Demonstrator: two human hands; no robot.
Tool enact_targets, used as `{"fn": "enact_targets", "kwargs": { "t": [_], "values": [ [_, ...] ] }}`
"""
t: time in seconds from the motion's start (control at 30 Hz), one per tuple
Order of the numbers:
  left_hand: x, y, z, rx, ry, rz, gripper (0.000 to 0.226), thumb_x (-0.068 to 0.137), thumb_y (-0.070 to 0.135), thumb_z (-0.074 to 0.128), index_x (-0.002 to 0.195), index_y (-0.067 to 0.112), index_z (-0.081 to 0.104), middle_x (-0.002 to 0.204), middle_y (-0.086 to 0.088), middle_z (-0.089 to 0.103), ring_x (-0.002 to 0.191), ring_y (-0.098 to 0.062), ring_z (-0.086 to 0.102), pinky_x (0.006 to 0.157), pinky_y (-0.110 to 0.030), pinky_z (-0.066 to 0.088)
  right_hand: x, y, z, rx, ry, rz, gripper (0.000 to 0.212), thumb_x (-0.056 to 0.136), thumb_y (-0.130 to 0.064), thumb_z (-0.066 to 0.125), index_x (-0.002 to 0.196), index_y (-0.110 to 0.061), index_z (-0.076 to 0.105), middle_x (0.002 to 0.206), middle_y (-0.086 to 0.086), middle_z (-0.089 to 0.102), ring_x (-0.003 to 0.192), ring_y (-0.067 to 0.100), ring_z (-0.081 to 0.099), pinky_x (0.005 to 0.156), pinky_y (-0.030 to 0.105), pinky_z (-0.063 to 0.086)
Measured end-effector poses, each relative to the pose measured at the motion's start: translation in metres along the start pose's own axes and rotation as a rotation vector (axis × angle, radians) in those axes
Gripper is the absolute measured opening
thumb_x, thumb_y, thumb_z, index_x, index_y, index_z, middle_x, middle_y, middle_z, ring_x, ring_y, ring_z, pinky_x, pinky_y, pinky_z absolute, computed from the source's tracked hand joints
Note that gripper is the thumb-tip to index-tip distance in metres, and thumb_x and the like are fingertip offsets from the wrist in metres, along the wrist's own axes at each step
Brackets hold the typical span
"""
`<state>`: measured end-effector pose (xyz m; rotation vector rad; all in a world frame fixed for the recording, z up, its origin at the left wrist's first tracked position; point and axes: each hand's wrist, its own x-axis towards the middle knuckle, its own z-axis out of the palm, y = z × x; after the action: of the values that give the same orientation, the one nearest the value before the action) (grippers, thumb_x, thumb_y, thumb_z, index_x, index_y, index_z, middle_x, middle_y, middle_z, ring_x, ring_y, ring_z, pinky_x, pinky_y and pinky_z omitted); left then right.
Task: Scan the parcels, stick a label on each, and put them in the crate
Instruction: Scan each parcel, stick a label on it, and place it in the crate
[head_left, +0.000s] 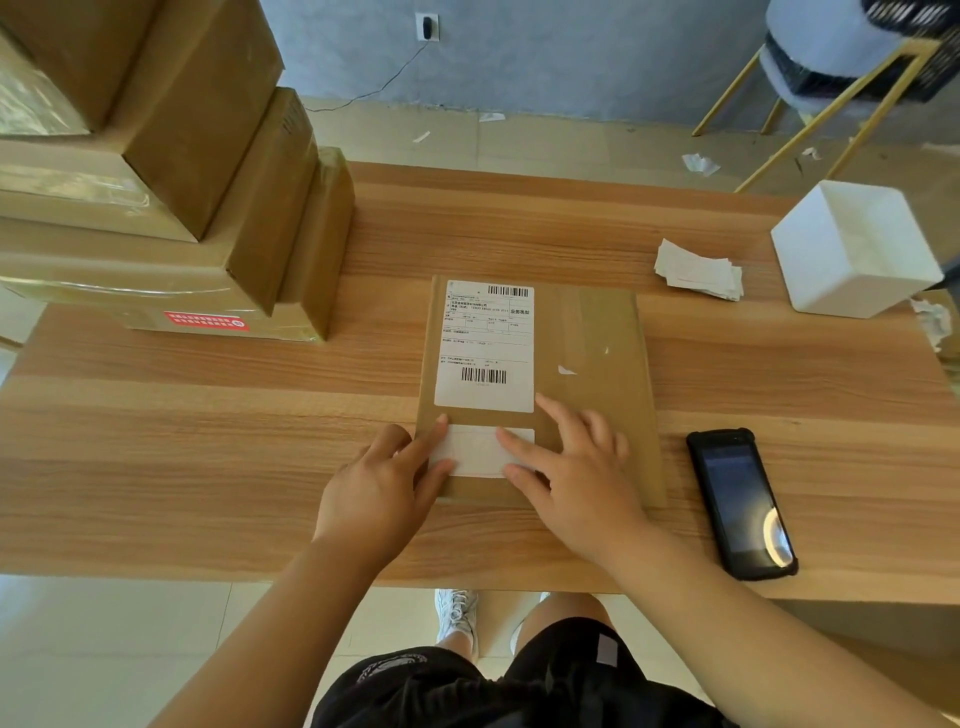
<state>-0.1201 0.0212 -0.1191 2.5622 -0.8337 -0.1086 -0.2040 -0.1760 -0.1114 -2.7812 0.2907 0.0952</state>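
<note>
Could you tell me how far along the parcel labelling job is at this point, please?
In hand: both hands, left hand and right hand, press a small white label onto the flat parcel, below its printed shipping label. The scanner lies set down beside it, so scanning looks done. Left: crating this parcel, plus the stacked boxes. No crate clearly identifiable.

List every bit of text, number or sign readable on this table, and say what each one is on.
"业务类型": shipping label on the flat parcel, right side below the top barcode.
Two barcodes, same shipping label: digits and other print too small to read.
Red sticker on the bottom box of the stack: white characters, blurred.
Small white label under both hands: no text legible.
Handheld scanner: screen unreadable.
</note>
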Motion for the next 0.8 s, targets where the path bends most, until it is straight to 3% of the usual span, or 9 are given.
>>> {"fn": "enact_targets", "kwargs": {
  "t": [0.2,0.33,0.47,0.57,0.63,0.7,0.8],
  "values": [
    [0.005,-0.007,-0.001,-0.266,-0.034,-0.127,0.039,0.086,0.039,0.061,0.125,0.033,0.058,0.086,0.012,0.058,0.072,-0.007,0.059,0.061,-0.031,0.053,-0.003,0.031,-0.014,0.015,0.000,0.082,0.027,0.089,-0.047,0.055,0.115,-0.051,0.062,0.146,-0.010,0.038,0.124,0.023,0.025,0.093,0.037,0.019],
    [0.015,-0.012,-0.002,-0.340,0.004,-0.278,0.033,0.087,0.053,0.047,0.116,0.040,0.057,0.095,0.016,0.054,0.076,0.004,0.055,0.059,-0.027,0.048,0.001,0.061,-0.032,0.054,0.096,0.194,0.033,0.087,-0.040,0.062,0.117,-0.028,0.065,0.132,-0.003,0.049,0.119,0.020,0.033,0.099,0.039,0.031],
    [0.042,-0.011,0.005,-0.389,-0.041,-0.491,0.053,0.083,0.068,0.037,0.126,0.038,0.046,0.106,0.010,0.054,0.084,-0.005,0.056,0.066,-0.030,0.044,0.017,0.083,-0.044,0.164,0.130,0.404,0.062,0.086,-0.047,0.060,0.138,-0.019,0.040,0.137,0.002,0.042,0.126,0.022,0.035,0.098,0.036,0.036],
    [0.062,-0.010,0.015,-0.503,-0.136,-0.639,0.063,0.084,0.068,0.037,0.134,0.029,0.043,0.117,0.004,0.057,0.100,-0.017,0.054,0.083,-0.038,0.045,0.033,0.092,-0.049,0.371,-0.027,0.562,0.084,0.086,-0.057,0.055,0.150,-0.018,0.016,0.152,0.005,0.028,0.135,0.025,0.034,0.104,0.040,0.035],
    [0.071,-0.007,0.020,-0.576,-0.179,-0.680,0.059,0.088,0.063,0.038,0.134,0.027,0.047,0.121,0.002,0.060,0.104,-0.021,0.056,0.088,-0.039,0.045,0.045,0.098,-0.050,0.509,-0.124,0.627,0.088,0.087,-0.059,0.052,0.151,-0.015,0.011,0.154,0.006,0.027,0.137,0.026,0.035,0.107,0.040,0.035],
    [0.073,0.000,0.021,-0.643,-0.191,-0.684,0.049,0.091,0.056,0.040,0.128,0.027,0.053,0.116,0.002,0.064,0.099,-0.018,0.059,0.084,-0.036,0.046,0.054,0.103,-0.051,0.602,-0.185,0.630,0.073,0.090,-0.057,0.049,0.145,-0.013,0.029,0.144,0.005,0.044,0.125,0.024,0.048,0.104,0.040,0.041],
    [0.066,0.016,0.018,-0.667,-0.167,-0.660,0.041,0.091,0.054,0.043,0.120,0.030,0.059,0.099,0.014,0.067,0.088,-0.008,0.062,0.071,-0.027,0.048,0.063,0.112,-0.052,0.649,-0.211,0.583,0.038,0.095,-0.047,0.047,0.119,-0.018,0.054,0.112,0.000,0.063,0.096,0.018,0.061,0.090,0.040,0.050]
  ]
}}
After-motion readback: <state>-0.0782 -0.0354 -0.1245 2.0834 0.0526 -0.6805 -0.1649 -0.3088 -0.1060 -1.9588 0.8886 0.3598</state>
